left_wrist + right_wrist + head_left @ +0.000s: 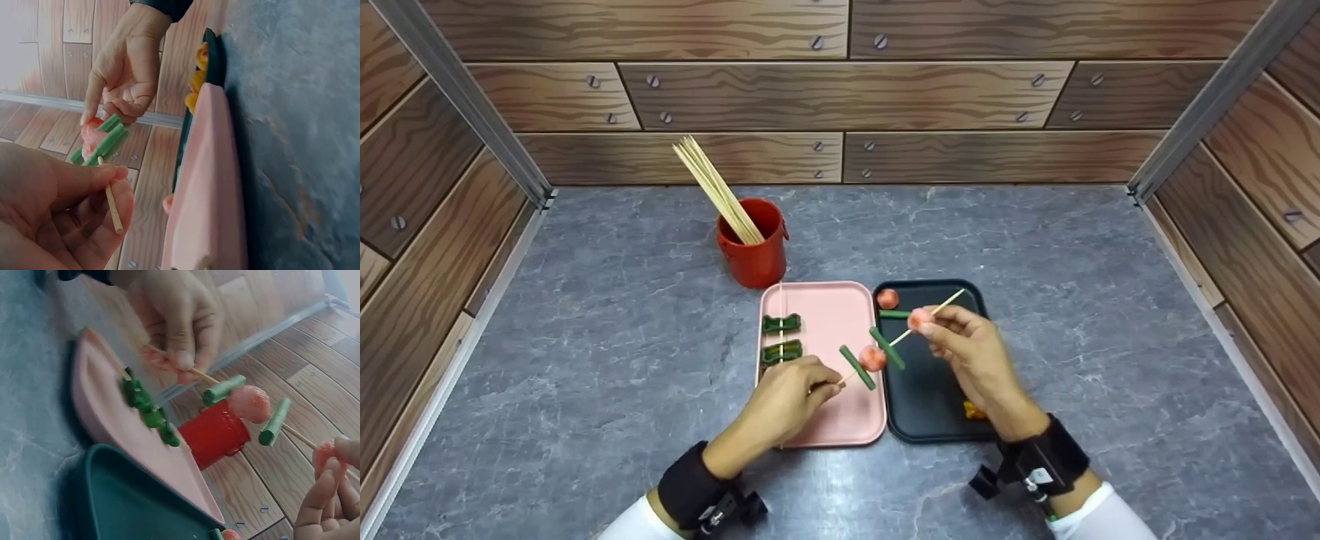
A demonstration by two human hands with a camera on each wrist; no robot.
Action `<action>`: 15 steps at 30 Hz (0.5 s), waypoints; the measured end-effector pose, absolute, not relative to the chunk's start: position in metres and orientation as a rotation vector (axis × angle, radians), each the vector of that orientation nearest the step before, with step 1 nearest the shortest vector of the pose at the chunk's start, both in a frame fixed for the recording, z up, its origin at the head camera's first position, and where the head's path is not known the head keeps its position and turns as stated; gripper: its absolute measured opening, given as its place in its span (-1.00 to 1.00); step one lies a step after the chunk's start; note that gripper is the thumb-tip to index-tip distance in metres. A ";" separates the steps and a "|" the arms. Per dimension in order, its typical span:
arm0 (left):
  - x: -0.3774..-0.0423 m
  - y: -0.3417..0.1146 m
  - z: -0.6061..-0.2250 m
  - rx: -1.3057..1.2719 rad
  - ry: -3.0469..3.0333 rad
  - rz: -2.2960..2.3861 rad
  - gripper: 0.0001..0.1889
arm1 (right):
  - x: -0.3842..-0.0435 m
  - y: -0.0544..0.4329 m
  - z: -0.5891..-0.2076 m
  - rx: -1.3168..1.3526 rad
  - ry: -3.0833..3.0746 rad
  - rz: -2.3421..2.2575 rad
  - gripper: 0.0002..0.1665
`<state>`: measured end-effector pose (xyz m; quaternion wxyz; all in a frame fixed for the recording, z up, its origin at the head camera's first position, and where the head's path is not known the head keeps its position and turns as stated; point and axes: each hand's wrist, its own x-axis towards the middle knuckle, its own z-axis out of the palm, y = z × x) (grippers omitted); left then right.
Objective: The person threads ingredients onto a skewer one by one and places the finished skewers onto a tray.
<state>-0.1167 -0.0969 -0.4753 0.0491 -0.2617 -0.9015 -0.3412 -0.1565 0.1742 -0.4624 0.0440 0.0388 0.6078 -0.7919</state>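
Note:
My left hand (791,394) pinches the lower end of a bamboo skewer (949,301), held slanting above the two trays. Threaded along it are a green stick (857,367), a pink ball (873,358) and another green stick (887,348). Farther up, thumb and fingers of my right hand (971,352) pinch a second pink ball (919,320), and the skewer's tip sticks out beyond it. In the right wrist view, a bare stretch of skewer separates this ball (324,458) from the nearest green stick (274,422).
A pink tray (829,307) bears a skewer with dark green pieces (781,323). Beside it, a dark tray (922,397) holds a pink ball (887,298), a green stick (894,315) and yellow pieces (973,410). Behind stands a red cup (754,262) of bamboo skewers (712,180).

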 end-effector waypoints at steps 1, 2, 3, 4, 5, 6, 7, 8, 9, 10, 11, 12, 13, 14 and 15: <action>-0.117 -0.097 -0.475 -0.797 -2.749 -1.036 -0.91 | -0.156 0.173 -0.462 0.123 1.847 -2.424 -0.72; -0.117 -0.097 -0.476 -0.795 -2.750 -1.034 -0.91 | -0.155 0.173 -0.462 0.125 1.851 -2.422 -0.72; -0.117 -0.096 -0.476 -0.792 -2.751 -1.035 -0.91 | -0.155 0.173 -0.462 0.125 1.852 -2.422 -0.69; -0.117 -0.096 -0.476 -0.788 -2.753 -1.038 -0.91 | -0.155 0.173 -0.461 0.126 1.848 -2.425 -0.69; -0.117 -0.096 -0.476 -0.787 -2.754 -1.037 -0.91 | -0.155 0.173 -0.462 0.127 1.845 -2.429 -0.69; -0.117 -0.096 -0.476 -0.785 -2.756 -1.036 -0.91 | -0.154 0.173 -0.462 0.125 1.845 -2.431 -0.68; -0.117 -0.095 -0.476 -0.781 -2.758 -1.036 -0.91 | -0.154 0.173 -0.462 0.120 1.847 -2.434 -0.69; -0.116 -0.095 -0.476 -0.776 -2.760 -1.037 -0.91 | -0.154 0.173 -0.462 0.112 1.849 -2.437 -0.69; -0.116 -0.095 -0.477 -0.772 -2.760 -1.038 -0.92 | -0.153 0.172 -0.463 0.101 1.852 -2.441 -0.70; -0.116 -0.095 -0.477 -0.767 -2.758 -1.041 -0.92 | -0.153 0.171 -0.464 0.092 1.856 -2.444 -0.70; -0.115 -0.094 -0.477 -0.767 -2.754 -1.046 -0.91 | -0.152 0.169 -0.465 0.077 1.864 -2.438 -0.70; -0.115 -0.094 -0.477 -0.768 -2.750 -1.049 -0.91 | -0.152 0.168 -0.466 0.062 1.870 -2.423 -0.69; -0.115 -0.093 -0.476 -0.771 -2.747 -1.049 -0.91 | -0.151 0.165 -0.468 0.047 1.875 -2.399 -0.69; -0.114 -0.093 -0.476 -0.774 -2.746 -1.046 -0.91 | -0.150 0.163 -0.469 0.034 1.879 -2.373 -0.69; -0.114 -0.093 -0.476 -0.775 -2.748 -1.045 -0.91 | -0.150 0.161 -0.471 0.024 1.883 -2.347 -0.69</action>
